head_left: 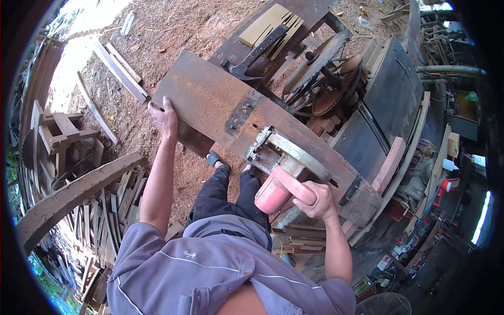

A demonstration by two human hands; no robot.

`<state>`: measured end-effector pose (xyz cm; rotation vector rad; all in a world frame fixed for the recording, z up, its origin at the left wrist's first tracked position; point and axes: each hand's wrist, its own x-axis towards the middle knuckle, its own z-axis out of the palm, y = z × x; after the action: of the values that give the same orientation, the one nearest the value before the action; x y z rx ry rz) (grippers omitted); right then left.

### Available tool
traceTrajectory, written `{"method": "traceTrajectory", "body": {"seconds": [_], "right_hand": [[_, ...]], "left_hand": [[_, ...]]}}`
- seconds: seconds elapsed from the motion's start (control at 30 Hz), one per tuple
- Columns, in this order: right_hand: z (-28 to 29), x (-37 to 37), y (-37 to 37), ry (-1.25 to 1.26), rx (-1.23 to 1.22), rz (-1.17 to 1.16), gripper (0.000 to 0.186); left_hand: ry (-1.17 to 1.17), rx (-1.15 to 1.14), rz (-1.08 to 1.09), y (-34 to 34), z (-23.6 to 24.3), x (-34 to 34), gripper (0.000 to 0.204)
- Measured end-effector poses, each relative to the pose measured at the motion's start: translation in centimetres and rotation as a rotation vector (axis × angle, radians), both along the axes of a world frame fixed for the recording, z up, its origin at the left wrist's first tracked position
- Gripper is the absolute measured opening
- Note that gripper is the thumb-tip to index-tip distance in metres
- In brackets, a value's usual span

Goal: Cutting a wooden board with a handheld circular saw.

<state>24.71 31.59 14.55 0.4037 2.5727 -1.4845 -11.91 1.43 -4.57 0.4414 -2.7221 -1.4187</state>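
Observation:
My right hand (316, 201) is closed round the handle of a circular saw (278, 188) with a faded pink-red motor housing and a worn metal guard. The saw rests on a wide, sawdust-strewn wooden board (202, 86) with dark metal plates set in it. At the board's far left end, my left hand (164, 119) grips the edge, thumb on top; its other fingers are partly hidden. Just beyond the board lies a dark claw hammer (257, 56). The saw's blade is mostly hidden by its guard.
A large toothed disc (315, 68) and a belt wheel (336, 92) stand beyond the board. A slotted yellow wood piece (268, 29) lies on the bench. Wood offcuts (107, 215) and a thick curved timber (79, 197) are at left. Sawdust covers the ground (142, 157).

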Motion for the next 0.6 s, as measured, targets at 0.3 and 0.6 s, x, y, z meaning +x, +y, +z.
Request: {"method": "traceTrajectory", "body": {"seconds": [0.3, 0.6], "right_hand": [[0.1, 0.0, 0.2, 0.021, -0.008, 0.003, 0.034], [-0.7, 0.3, 0.0, 0.104, 0.055, 0.104, 0.031]], "left_hand": [[0.013, -0.220, -0.016, 1.1, -0.2, 0.3, 0.077], [-0.100, -0.262, -0.044, 1.0, 0.5, 0.1, 0.091]]}}
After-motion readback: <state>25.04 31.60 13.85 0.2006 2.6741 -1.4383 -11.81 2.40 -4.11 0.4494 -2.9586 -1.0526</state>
